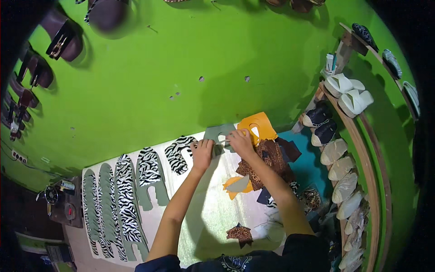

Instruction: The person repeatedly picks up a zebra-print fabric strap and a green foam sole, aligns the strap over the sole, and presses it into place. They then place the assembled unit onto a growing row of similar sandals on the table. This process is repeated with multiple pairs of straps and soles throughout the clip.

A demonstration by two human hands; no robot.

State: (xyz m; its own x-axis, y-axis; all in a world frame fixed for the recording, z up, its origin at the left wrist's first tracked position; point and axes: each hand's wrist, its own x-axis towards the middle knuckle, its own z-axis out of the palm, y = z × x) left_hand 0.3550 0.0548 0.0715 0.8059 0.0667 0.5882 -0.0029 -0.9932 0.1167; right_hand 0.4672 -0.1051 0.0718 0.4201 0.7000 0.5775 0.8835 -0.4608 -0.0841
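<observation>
At the far edge of the white work surface (pixel 195 217), my left hand (pixel 202 154) is closed, its fingers curled down between a zebra-print cut piece (pixel 174 157) and a grey-green cut piece (pixel 212 133). What its fingertips grip is hidden. My right hand (pixel 240 143) bends its fingers over the near right part of the grey-green piece, which has a rounded cut-out. Right beside that hand lies an orange cut piece (pixel 267 127) with a similar opening. Below my right wrist sits a heap of leopard-print pieces (pixel 274 156).
Overlapping rows of zebra-print and grey-green pieces (pixel 129 204) cover the surface's left side. Orange and grey scraps (pixel 238 185) and a leopard scrap (pixel 240 234) lie nearer me. A wooden rack (pixel 362 154) with shoes stands right. Sandals (pixel 65 43) hang on the green wall (pixel 149 90).
</observation>
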